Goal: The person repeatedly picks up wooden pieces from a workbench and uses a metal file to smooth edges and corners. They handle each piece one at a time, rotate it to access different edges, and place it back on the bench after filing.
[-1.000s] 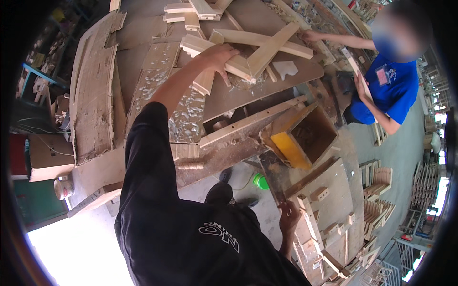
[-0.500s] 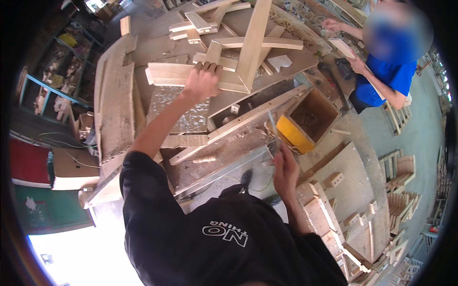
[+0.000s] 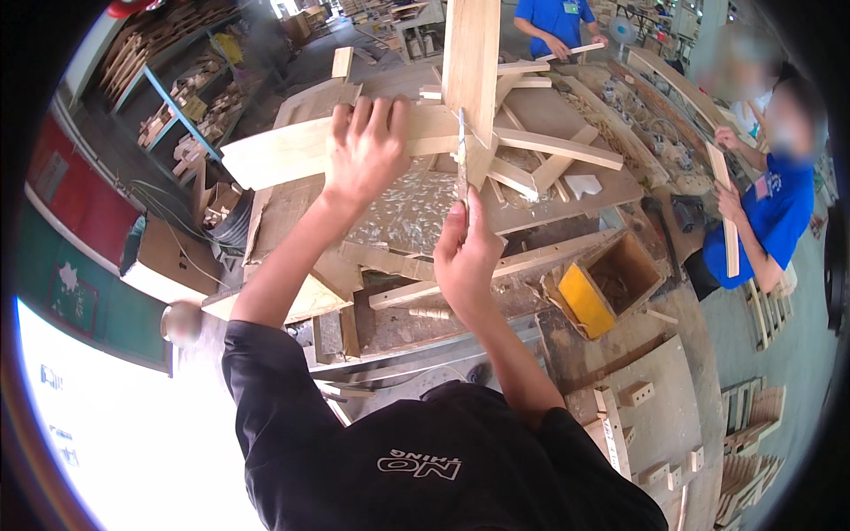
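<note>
My left hand [image 3: 367,150] is closed over a wide pale wooden board [image 3: 282,155], fingers curled across its far edge. That board meets a second long board [image 3: 471,66] at an angled joint, and the two are lifted above the bench. In my right hand [image 3: 469,257] is a thin stick-like tool [image 3: 461,168] with a greyish tip and a whitish, crusted shaft. Its tip lies against the joint between the boards; its exact kind is not clear. Beneath the boards, a glossy panel [image 3: 398,217] is smeared with something wet-looking.
Loose wooden pieces [image 3: 558,149] lie crossed on the bench beyond. A yellow-sided wooden box [image 3: 589,296] stands to the right, above drilled blocks [image 3: 637,392]. Two people in blue shirts [image 3: 766,221] handle wood strips at the right and far side. Shelves [image 3: 181,111] stand at left.
My right hand has risen from beside the yellow box to the joint with the tool. My left hand has lifted the joined boards off the pile. The view has tilted up.
</note>
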`<state>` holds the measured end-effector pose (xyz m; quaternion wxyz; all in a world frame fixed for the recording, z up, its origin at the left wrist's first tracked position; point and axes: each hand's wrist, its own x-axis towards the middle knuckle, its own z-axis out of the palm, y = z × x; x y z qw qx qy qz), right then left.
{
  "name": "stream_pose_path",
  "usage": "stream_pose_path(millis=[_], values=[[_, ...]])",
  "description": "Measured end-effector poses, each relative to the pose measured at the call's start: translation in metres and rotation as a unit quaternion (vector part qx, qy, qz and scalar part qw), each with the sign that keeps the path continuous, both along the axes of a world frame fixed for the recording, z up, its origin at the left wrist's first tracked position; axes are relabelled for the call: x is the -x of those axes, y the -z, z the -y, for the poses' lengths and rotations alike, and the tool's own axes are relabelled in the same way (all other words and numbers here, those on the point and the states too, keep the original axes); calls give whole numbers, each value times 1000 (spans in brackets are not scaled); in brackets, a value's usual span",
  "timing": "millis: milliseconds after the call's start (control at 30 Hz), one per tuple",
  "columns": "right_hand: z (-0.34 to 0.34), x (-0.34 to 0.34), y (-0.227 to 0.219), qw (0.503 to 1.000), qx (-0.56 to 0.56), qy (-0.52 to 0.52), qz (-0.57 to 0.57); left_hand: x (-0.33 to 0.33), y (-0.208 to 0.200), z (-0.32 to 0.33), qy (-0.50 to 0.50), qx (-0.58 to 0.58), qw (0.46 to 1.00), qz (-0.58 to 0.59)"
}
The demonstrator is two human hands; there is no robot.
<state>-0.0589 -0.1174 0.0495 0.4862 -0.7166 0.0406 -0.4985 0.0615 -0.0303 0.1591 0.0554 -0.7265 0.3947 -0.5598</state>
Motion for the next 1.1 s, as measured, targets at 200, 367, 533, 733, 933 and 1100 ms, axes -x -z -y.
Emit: stream_pose_path(millis=[200, 367, 533, 733, 933, 1100], values=[[-19, -12, -13, 984, 129, 44, 113, 15, -15, -27, -25, 6, 999, 36], [-28, -17, -6, 982, 163, 66, 73, 24, -14, -43, -81, 12, 997, 6], [-34, -13, 0, 980, 178, 64, 66, 28, -14, -55, -111, 26, 993, -15], [-38, -4, -3, 988, 144, 46, 37, 22, -13, -67, -107, 56, 992, 17], [-33, -9, 11, 987, 152, 55, 16, 14, -12, -78, -124, 50, 990, 43], [-35, -12, 19, 987, 149, 54, 16, 10, -11, -90, -138, 51, 988, 54]])
